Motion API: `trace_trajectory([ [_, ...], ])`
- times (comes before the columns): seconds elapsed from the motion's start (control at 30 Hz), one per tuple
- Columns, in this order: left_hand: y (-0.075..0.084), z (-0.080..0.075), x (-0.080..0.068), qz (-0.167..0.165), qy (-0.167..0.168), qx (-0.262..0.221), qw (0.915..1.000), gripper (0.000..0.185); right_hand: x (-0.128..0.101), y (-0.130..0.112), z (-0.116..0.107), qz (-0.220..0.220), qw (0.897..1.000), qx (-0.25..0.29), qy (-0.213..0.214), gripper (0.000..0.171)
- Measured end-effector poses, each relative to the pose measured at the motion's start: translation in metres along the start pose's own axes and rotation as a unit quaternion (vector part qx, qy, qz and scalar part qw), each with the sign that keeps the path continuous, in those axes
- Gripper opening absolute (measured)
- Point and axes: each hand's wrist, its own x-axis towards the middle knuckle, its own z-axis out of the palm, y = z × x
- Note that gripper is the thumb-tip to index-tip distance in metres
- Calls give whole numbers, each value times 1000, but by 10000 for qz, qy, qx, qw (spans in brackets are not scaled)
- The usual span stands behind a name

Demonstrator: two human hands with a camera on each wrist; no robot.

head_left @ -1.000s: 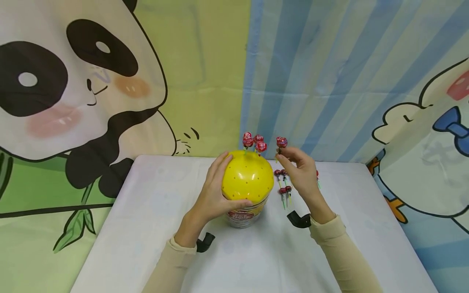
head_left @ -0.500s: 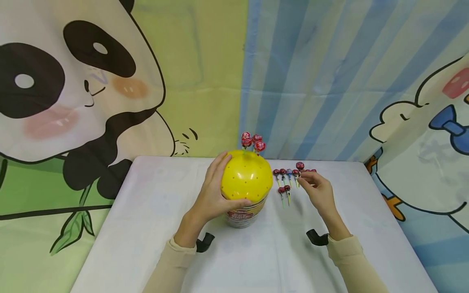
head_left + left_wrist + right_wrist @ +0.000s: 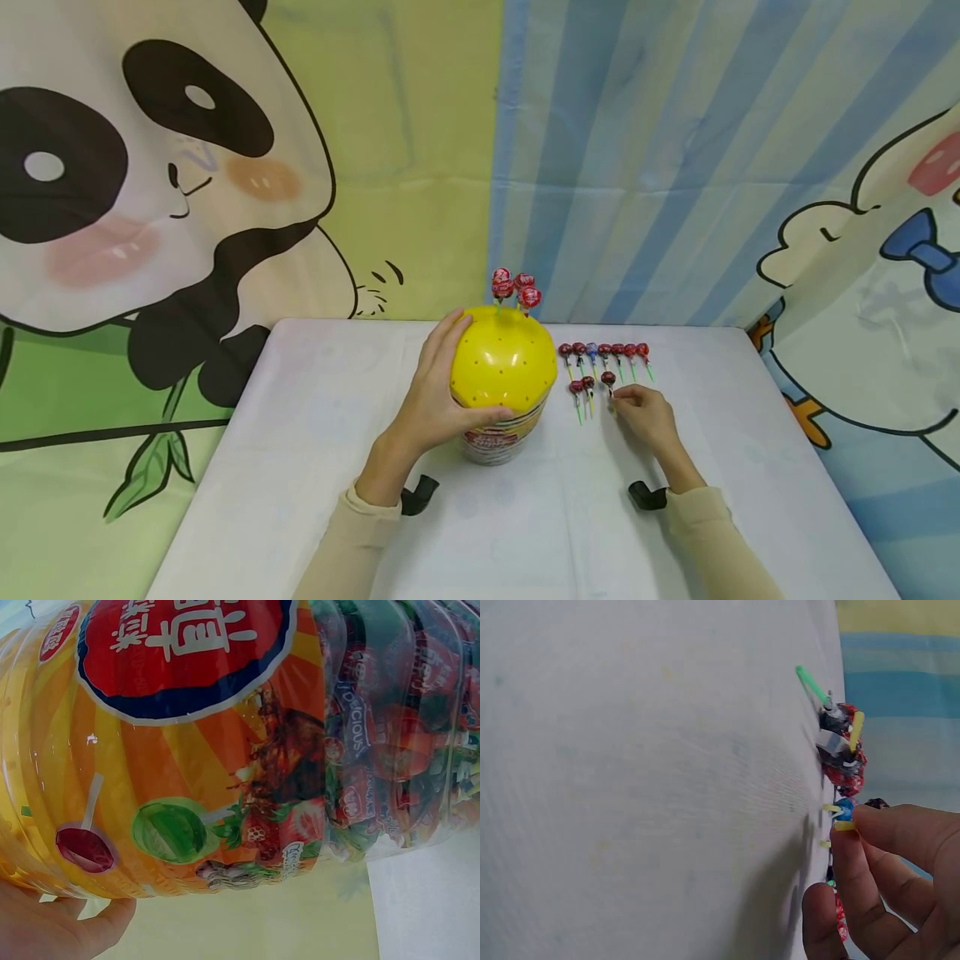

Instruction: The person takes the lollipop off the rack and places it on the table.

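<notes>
- My left hand (image 3: 435, 400) is curled around the left side of the yellow-lidded lollipop tub (image 3: 504, 379), thumb across the near face and fingers up along the dome; it stands near the middle of the white table (image 3: 315, 467).
- From the left wrist view the tub's clear wall (image 3: 225, 750) fills the frame, with wrapped sweets packed inside and my fingertips (image 3: 67, 930) pressed against its lower edge.
- A few red lollipops (image 3: 516, 287) stand upright in the holes at the far side of the lid.
- My right hand (image 3: 645, 417) rests on the table just right of the tub, fingers narrowed to a pinch on the stick of a red lollipop (image 3: 608, 379) whose head lies on the cloth.
- That lollipop is the rightmost of a short near row, beside two others (image 3: 582, 387) lying flat.
- Just beyond them a longer far row of lollipops (image 3: 604, 352) lies side by side, heads toward the far edge.
- In the right wrist view my fingertips (image 3: 870, 832) close on a yellow stick, with wrapped heads (image 3: 841, 754) just past them.
</notes>
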Motion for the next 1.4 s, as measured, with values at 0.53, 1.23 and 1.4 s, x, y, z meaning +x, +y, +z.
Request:
trace_trajectory([
  [0.53, 0, 0, -1, 23, 6, -26, 10000, 120, 0, -6, 6, 191, 9984, -475, -255, 22],
  [1.23, 0, 0, -1, -88, 2, -73, 9999, 118, -10, -83, -26, -1423, 9854, 783, 508, 29],
  [1.4, 1, 0, -1, -94, -17, -87, 9999, 118, -23, -144, -35, -2396, 9558, 1640, 464, 22],
])
